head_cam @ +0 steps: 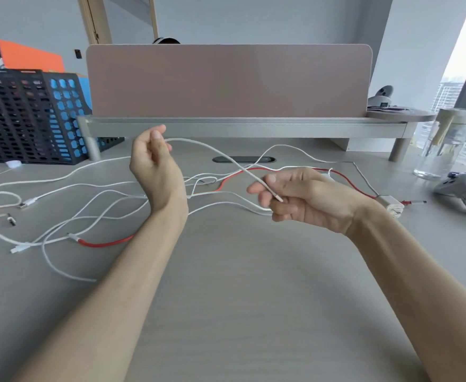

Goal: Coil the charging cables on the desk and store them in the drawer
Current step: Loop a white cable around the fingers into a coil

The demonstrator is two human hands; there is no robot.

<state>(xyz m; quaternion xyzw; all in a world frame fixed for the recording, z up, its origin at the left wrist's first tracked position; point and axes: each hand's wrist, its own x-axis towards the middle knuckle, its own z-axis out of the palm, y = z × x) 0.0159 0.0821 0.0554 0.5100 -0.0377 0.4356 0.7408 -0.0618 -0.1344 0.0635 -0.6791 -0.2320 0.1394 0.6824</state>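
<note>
So here's where I'm at: one white cable (210, 150) is lifted off the desk (254, 299), strung between both hands. My left hand (154, 166) is up toward the back edge, fingers curled loosely round the cable where it bends over. My right hand (295, 194) is lower and nearer the right edge, thumb and forefinger pinched together on the cable's free end. The held stretch runs diagonally, high on the left and down to the right, so I reckon the next loop gets made by bringing the left hand's bit over to the right, which has the tip.

The rest is a tangle across the left half of the desk, more white leads plus a red cable (105, 243) crossing underneath.

Containers: a clear glass jar (444, 144) at the right edge, and black mesh file racks (19, 114) at the back left corner. No drawer in sight, can't tell where it is.
</note>
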